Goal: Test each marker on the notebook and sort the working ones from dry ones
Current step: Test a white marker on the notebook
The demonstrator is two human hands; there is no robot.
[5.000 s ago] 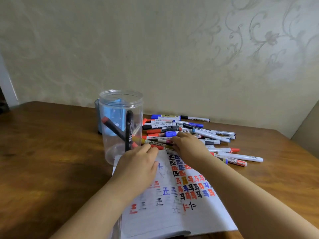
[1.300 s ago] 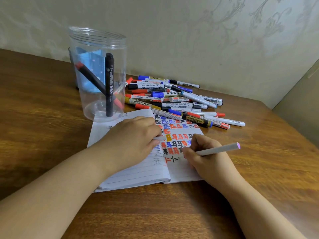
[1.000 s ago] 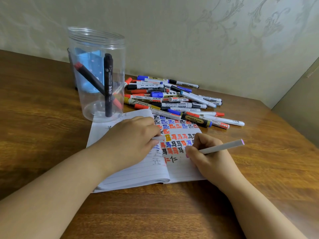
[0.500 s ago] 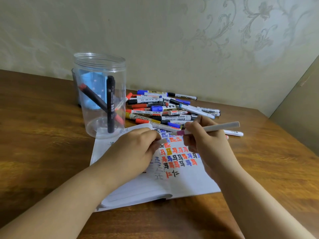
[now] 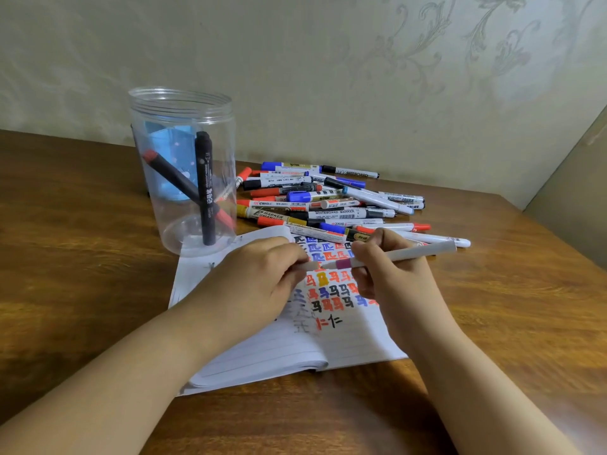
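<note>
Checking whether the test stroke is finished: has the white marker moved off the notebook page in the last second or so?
Yes. The white marker has lifted off the lower rows of the notebook and swung up toward the marker pile, its tip now meeting the left hand.

White marker (image 5: 407, 255) has a purple collar; brown table (image 5: 72, 264).

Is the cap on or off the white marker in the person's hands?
Off. The right hand holds the white marker with its purple collar bared, while the left hand pinches the white cap just before the tip.
</note>
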